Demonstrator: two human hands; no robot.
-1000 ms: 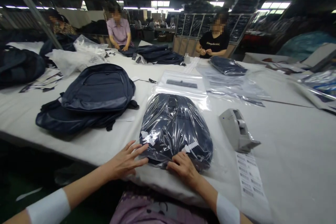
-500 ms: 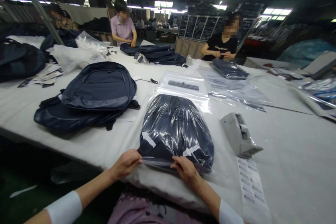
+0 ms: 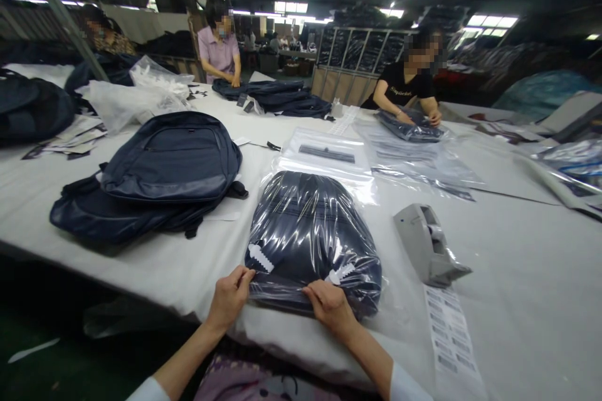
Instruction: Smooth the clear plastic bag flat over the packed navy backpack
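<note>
A dark navy backpack lies inside a clear plastic bag at the table's front edge, with two white zigzag-edged pieces showing through the film. My left hand pinches the bag's near edge at its left corner. Farther right along that same edge, my right hand is closed on the film, thumb and fingers together. The plastic between the hands is drawn over the lower part of the backpack. To the left rest two stacked navy backpacks, unwrapped.
A grey tape dispenser stands right of the bag, above a barcode label sheet. Flat clear bags lie behind. Across the table, one co-worker handles a wrapped bag; another touches navy backpacks.
My left hand has risen slightly, carrying the bag's edge up over the backpack; my right hand stays nearly in place. The black-shirted co-worker has reached down onto the wrapped bag.
</note>
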